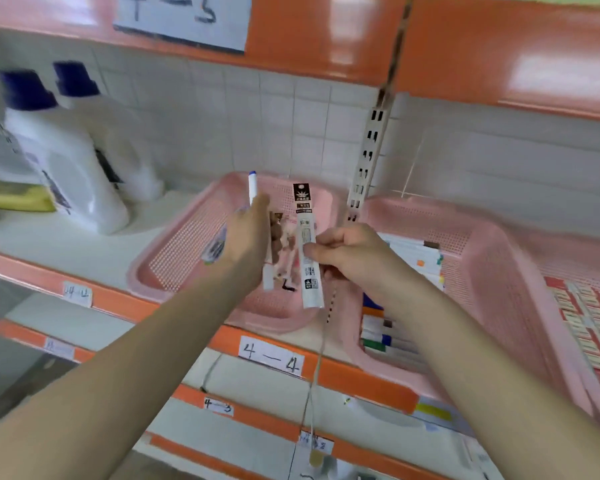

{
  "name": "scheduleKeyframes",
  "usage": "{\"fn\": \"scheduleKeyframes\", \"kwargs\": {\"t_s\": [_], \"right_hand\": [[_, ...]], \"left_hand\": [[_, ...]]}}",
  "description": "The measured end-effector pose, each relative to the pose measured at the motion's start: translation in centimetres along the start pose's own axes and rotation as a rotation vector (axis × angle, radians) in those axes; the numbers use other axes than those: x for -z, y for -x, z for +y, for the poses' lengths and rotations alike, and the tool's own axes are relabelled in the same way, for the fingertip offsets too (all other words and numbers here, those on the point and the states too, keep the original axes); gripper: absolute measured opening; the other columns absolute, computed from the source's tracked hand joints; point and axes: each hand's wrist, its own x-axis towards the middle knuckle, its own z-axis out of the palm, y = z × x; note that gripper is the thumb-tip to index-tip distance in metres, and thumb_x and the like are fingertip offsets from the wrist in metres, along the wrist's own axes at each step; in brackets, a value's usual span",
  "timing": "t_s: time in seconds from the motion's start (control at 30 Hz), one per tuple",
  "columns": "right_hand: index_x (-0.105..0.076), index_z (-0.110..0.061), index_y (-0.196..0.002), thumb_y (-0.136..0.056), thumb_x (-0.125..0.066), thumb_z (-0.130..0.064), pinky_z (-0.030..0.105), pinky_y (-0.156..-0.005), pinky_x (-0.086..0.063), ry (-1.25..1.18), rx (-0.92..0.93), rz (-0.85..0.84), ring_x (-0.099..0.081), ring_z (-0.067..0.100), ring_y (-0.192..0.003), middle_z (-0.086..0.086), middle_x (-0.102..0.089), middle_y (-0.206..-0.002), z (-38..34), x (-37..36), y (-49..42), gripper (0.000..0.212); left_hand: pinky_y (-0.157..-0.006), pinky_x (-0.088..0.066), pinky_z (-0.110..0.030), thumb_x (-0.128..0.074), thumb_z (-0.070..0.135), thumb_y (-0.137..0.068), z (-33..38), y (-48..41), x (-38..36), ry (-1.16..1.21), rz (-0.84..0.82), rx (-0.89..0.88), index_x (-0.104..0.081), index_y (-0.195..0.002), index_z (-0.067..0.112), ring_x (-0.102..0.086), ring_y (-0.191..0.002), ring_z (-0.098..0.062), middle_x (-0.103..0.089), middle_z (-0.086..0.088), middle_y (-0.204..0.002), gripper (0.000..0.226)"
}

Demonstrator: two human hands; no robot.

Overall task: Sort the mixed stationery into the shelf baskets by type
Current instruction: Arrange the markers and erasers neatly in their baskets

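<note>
Head view: the left hand (246, 237) is gripping a white marker with a blue cap (252, 187) upright, fingers clenched round its barrel, above the left pink basket (174, 261) on the orange-edged shelf (118, 301). The right hand (347, 254) is pinching a packaged pen refill (307, 244) between thumb and fingers, also over that basket, while the neighbouring pink basket (478, 271) is holding assorted markers (381, 336) beside two white bottles (66, 157).

Bright, even light with glare on the orange shelf edge (499, 57); soft blur throughout, wide-angle bending at edges.
</note>
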Motion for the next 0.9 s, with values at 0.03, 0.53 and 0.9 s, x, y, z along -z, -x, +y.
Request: {"fn": "scheduleKeyframes", "kwargs": {"t_s": [0.03,0.53,0.9], "right_hand": [[-0.073,-0.007,-0.094,-0.088,-0.073,-0.012,0.018,-0.055,-0.053,0.019,-0.01,0.003,-0.059,0.007,-0.052,0.001,-0.07,-0.067,-0.5,-1.1,-1.3,0.008],[-0.057,-0.019,-0.086,-0.085,-0.066,-0.005,0.024,-0.056,-0.057,0.551,-0.223,0.094,-0.055,0.011,-0.044,0.0,-0.056,-0.045,-0.2,-11.5,-18.0,0.016],[-0.07,-0.007,-0.081,-0.095,-0.062,-0.02,0.017,-0.044,-0.045,0.266,-0.007,0.046,-0.061,0.006,-0.047,0.001,-0.07,-0.062,-1.7,-10.0,-14.0,0.021]], "left_hand": [[-0.036,-0.028,-0.016,-0.043,0.03,-0.098,0.6,-0.9,1.4,0.035,-0.023,0.036,-0.043,-0.066,0.016,-0.036,-0.033,-0.01,-0.043,0.002,-0.053,0.035],[-0.053,-0.037,-0.025,-0.046,0.024,-0.1,2.9,-9.1,11.1,-0.155,-0.235,0.097,-0.052,-0.075,0.015,-0.041,-0.048,-0.011,-0.051,0.004,-0.062,0.027],[-0.057,-0.04,-0.027,-0.045,0.027,-0.101,2.2,-9.4,8.8,-0.174,-0.25,0.041,-0.051,-0.081,0.02,-0.051,-0.051,-0.011,-0.054,0.003,-0.069,0.023]]}}
